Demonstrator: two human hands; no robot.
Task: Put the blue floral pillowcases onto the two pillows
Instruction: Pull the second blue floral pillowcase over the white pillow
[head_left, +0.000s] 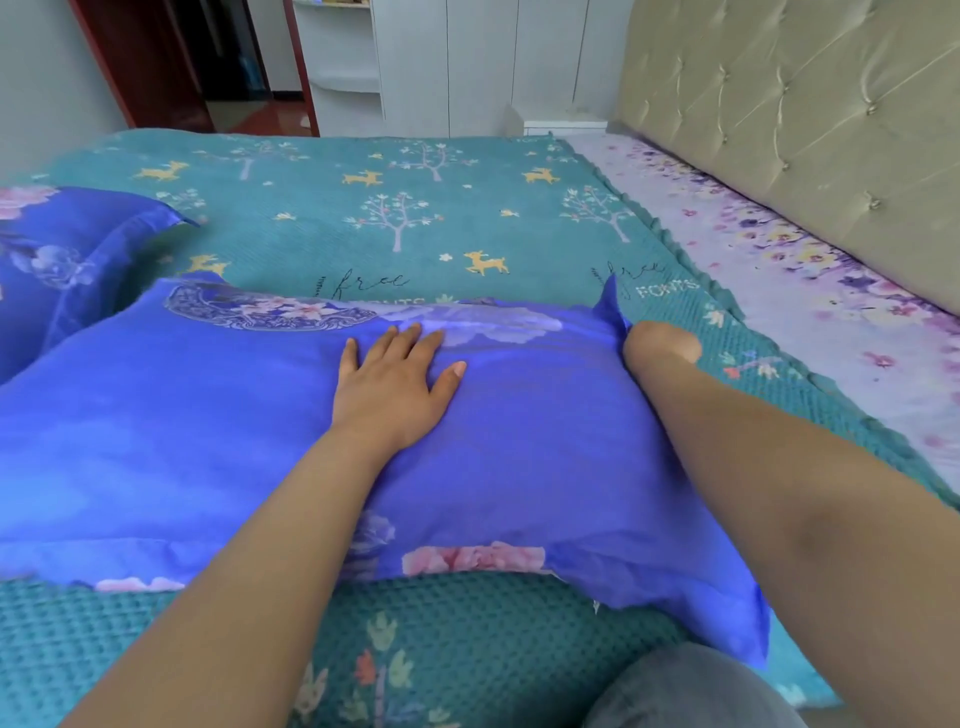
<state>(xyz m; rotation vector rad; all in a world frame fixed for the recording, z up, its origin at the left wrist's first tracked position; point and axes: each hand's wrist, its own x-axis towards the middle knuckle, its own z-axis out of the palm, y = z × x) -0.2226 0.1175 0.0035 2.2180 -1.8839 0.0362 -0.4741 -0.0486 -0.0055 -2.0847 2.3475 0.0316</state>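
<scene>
At the far left of the frame I see a second blue floral satin pillow (57, 260), already in its case, lying on the teal quilted bedspread printed with yellow deer and pale trees (363, 218); it sits well apart from my hands and is partly cut off by the frame edge.

Across the centre lies the large blue floral pillow in its satin pillowcase (182, 426), stretching from the left edge to right of centre, its near flange with pink blossoms hanging toward me at the lower middle. My left hand (389, 384) rests flat on top of this pillow just above centre, fingers straight and slightly spread, palm down, holding nothing and only pressing the fabric.

To the right, my right hand (660, 345) is at the pillow's far right corner, where a point of blue cloth stands up beside it. The fingers are tucked out of sight behind or into the fabric, so I cannot tell whether they are clenched on the case or loose.

At the lower right a patch of grey cloth (691, 691) shows, apparently my clothing. Farther right, a lilac flowered sheet (810, 291) runs along the beige tufted headboard (779, 119) in the upper right. White cupboards (467, 62) stand at top centre.
</scene>
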